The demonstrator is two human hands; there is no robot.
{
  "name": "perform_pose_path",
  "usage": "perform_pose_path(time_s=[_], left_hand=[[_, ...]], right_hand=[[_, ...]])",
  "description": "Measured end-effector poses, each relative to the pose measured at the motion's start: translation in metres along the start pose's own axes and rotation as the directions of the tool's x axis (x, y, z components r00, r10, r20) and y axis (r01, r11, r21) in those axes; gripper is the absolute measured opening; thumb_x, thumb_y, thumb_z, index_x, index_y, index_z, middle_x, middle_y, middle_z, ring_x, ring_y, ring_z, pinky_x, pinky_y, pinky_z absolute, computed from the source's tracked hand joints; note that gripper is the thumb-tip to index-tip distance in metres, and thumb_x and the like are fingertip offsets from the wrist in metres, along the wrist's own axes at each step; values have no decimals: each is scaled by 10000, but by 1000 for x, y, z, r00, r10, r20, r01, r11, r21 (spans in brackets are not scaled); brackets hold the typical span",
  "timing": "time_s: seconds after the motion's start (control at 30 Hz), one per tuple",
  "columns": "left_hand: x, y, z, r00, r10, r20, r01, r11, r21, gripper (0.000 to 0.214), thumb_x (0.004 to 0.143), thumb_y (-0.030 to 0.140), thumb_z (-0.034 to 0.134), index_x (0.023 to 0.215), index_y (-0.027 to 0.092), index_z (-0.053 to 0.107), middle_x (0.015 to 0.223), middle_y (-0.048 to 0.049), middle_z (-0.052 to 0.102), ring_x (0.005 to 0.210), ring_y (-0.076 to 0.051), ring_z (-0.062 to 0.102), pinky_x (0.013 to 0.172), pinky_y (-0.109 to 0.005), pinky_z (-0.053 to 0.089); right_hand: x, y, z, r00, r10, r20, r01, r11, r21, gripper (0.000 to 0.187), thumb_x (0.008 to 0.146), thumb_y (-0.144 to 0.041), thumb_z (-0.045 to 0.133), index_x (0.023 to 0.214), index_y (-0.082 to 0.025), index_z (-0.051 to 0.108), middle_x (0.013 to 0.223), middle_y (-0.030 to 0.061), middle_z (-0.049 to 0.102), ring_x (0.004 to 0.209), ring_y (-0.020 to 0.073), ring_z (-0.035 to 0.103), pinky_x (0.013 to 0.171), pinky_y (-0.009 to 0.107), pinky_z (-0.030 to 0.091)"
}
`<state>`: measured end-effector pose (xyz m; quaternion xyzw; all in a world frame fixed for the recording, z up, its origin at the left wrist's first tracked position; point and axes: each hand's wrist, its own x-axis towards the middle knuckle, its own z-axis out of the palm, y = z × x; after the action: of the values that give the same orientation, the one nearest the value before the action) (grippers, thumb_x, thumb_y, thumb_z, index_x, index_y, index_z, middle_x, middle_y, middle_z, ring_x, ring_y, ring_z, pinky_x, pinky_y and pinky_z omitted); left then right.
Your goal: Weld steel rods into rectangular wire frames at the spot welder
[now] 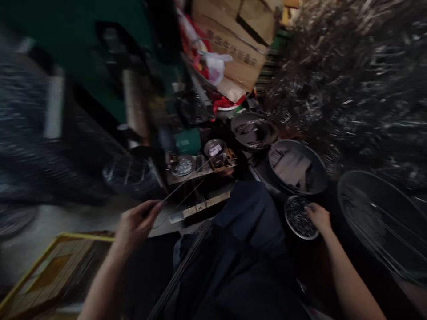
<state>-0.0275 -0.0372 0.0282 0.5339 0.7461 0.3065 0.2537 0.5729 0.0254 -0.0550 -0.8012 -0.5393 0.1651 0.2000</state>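
My left hand [136, 222] is closed in a pinch on a thin metal wire [177, 188], which slants up and to the right from the fingers. To the right, my right hand [320, 218] reaches over the rim of a round bowl [289, 224]. Its fingertips dip among small dark metal pieces [298, 214] there, drawn together; whatever lies between them is hidden. A bundle of long thin wires [187, 262] rests across the dark cloth [253, 213] on my lap.
Basins [323, 189] holding flat pieces stand beyond the bowl, before a heap of shiny metal [373, 98]. Ahead, a small bench [175, 178] carries a dish of bright bits [183, 166]. A yellow crate [50, 244] sits at left, and green machinery [76, 53] rises behind.
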Motion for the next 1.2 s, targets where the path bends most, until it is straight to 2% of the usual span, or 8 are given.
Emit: perform_pose_path(time_s=[0.07, 0.17, 0.27, 0.33, 0.43, 0.57, 0.8, 1.2], left_hand=[[6, 8, 8, 998, 53, 39, -56, 995, 78, 404, 832, 497, 524, 886, 147, 717, 636, -22, 663, 579, -154, 554, 556, -229, 395], [23, 29, 30, 997, 59, 49, -70, 960, 273, 329, 887, 367, 462, 851, 175, 727, 710, -76, 700, 647, -191, 614, 599, -255, 387], [35, 40, 44, 996, 37, 85, -64, 936, 345, 288, 887, 348, 484, 877, 201, 732, 809, -112, 725, 757, -244, 657, 626, -278, 384], [33, 37, 42, 997, 39, 72, -61, 941, 334, 289, 902, 344, 474, 895, 207, 728, 796, -99, 724, 744, -232, 657, 626, -272, 382], [14, 20, 28, 998, 70, -5, -67, 971, 231, 321, 928, 347, 445, 878, 183, 716, 692, -61, 691, 627, -175, 615, 603, -251, 375], [-17, 6, 14, 987, 78, -140, -76, 997, 18, 306, 919, 352, 483, 846, 149, 700, 657, -39, 670, 587, -145, 590, 595, -235, 384], [-41, 5, 22, 965, -23, -261, -21, 986, -166, 287, 930, 366, 492, 881, 166, 691, 683, -21, 664, 593, -141, 571, 591, -234, 402], [-50, 1, 17, 941, -47, -335, -20, 981, -193, 266, 933, 343, 481, 890, 180, 688, 694, -30, 676, 590, -153, 591, 594, -245, 413]], right_hand=[[8, -49, 5, 998, -63, -8, 63, 951, 303, 328, 787, -517, 603, 798, -189, 615, 704, 68, 689, 664, 212, 691, 613, 335, 552], [4, -155, 38, 981, -165, 102, 14, 582, 813, 417, 645, -481, 791, 876, -187, 605, 764, 45, 694, 646, 174, 680, 606, 308, 552], [-32, -249, 91, 868, -363, 340, -120, 512, 851, 434, 638, -516, 806, 788, -169, 592, 668, 20, 661, 555, 148, 645, 518, 262, 521], [-62, -285, 127, 789, -444, 426, -159, 521, 839, 430, 680, -545, 767, 769, -174, 569, 628, -8, 630, 509, 132, 616, 467, 239, 495], [-95, -311, 168, 751, -449, 484, -222, 518, 826, 409, 722, -549, 724, 769, -180, 554, 620, -29, 608, 488, 108, 592, 437, 205, 475], [-115, -341, 190, 733, -404, 547, -342, 476, 810, 378, 710, -519, 727, 749, -182, 560, 589, -43, 588, 443, 78, 542, 414, 176, 457], [-138, -397, 185, 733, -418, 537, -375, 410, 831, 312, 745, -467, 700, 737, -192, 552, 542, -49, 570, 392, 62, 488, 368, 154, 398], [-161, -415, 177, 703, -496, 509, -350, 383, 855, 266, 789, -416, 671, 722, -197, 535, 563, -51, 547, 418, 67, 467, 394, 179, 373]])
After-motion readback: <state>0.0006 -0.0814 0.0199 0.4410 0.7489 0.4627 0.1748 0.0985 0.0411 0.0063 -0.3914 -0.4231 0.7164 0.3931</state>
